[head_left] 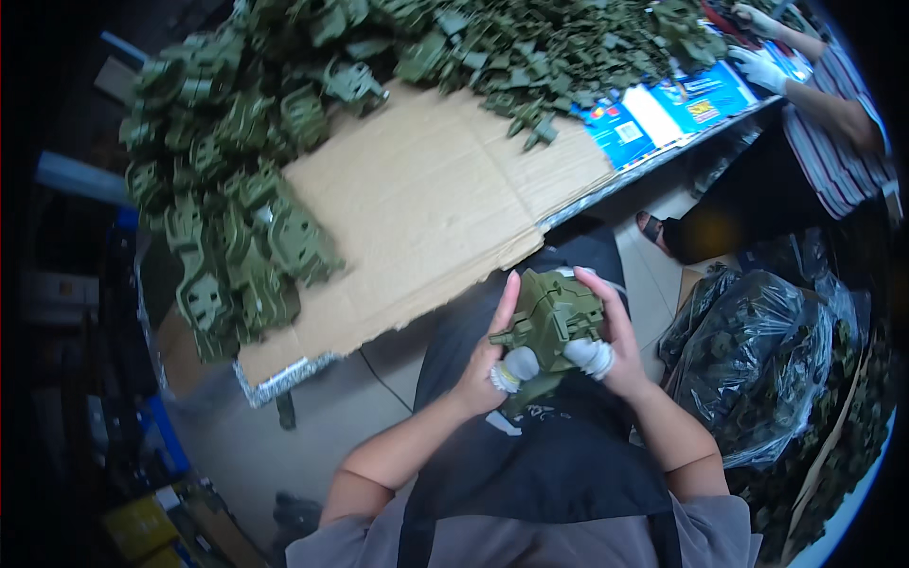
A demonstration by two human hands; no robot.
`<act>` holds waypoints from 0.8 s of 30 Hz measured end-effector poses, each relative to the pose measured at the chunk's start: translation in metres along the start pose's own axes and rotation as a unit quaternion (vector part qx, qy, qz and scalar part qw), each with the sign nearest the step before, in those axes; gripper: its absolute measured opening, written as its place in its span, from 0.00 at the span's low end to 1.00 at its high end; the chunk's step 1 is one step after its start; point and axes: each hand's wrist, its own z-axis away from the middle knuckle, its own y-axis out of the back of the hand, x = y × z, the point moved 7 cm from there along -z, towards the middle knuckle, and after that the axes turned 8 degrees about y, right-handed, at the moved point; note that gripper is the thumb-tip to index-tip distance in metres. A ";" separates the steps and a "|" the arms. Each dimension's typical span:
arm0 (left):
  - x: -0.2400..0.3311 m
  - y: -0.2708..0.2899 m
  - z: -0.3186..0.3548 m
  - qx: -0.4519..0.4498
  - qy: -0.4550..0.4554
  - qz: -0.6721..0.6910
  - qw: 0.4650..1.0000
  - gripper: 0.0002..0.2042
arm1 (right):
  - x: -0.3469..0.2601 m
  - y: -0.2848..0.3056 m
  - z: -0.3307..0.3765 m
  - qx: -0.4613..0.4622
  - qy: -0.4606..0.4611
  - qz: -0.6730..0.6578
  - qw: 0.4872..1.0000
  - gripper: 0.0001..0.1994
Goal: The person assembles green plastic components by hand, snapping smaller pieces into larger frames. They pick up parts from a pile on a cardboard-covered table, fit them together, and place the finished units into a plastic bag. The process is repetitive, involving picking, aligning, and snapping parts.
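Note:
Above my lap I hold an olive-green moulded plastic part (554, 317), blocky and angular, between both hands. My left hand (497, 350) closes on its left side, with a white cover on the thumb. Around its right side wraps my right hand (615, 341), its thumb likewise covered in white. Both thumbs press on the near face, while the fingers reach along the outer sides. The part's underside is hidden. Just below it, a further green piece (530, 393) shows over my dark apron (549, 464); I cannot tell whether it is joined on.
A cardboard-covered table (407, 189) spans ahead. Larger green parts (246, 246) are heaped at its left, small green pieces (568, 57) at the back. At right stand a clear plastic bag (757, 350) and a co-worker in a striped shirt (843, 133), with white-gloved hands (757, 68).

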 end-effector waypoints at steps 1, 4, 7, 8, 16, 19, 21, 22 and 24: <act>0.003 0.000 -0.005 0.006 0.010 -0.027 1.000 0.36 | -0.016 0.007 -0.002 -0.012 0.092 0.151 0.984 0.37; 0.027 -0.004 0.000 -0.024 -0.057 -0.213 0.975 0.28 | -0.054 -0.008 -0.008 -0.196 0.188 0.326 0.906 0.35; 0.032 -0.004 0.006 -0.040 -0.097 -0.298 0.949 0.29 | -0.055 -0.008 -0.004 -0.179 0.212 0.319 0.906 0.35; 0.035 -0.005 0.007 -0.045 -0.110 -0.311 0.943 0.29 | -0.054 -0.010 0.000 -0.165 0.223 0.315 0.908 0.35; 0.072 0.055 0.010 -0.047 -0.114 -0.181 0.976 0.64 | -0.066 0.039 0.011 0.034 0.157 0.054 0.986 0.35; 0.049 0.060 0.022 0.013 -0.094 -0.120 0.988 0.44 | -0.072 0.031 0.020 -0.032 0.240 0.152 0.958 0.35; 0.066 0.051 0.019 -0.020 -0.105 -0.187 0.977 0.41 | -0.087 0.032 0.013 -0.112 0.223 0.222 0.942 0.33; 0.071 0.044 0.018 -0.035 -0.106 -0.214 0.970 0.39 | -0.090 0.031 0.013 -0.154 0.207 0.258 0.931 0.32; 0.077 0.038 0.016 -0.015 -0.115 -0.193 0.974 0.35 | -0.089 0.036 0.015 -0.117 0.195 0.241 0.943 0.29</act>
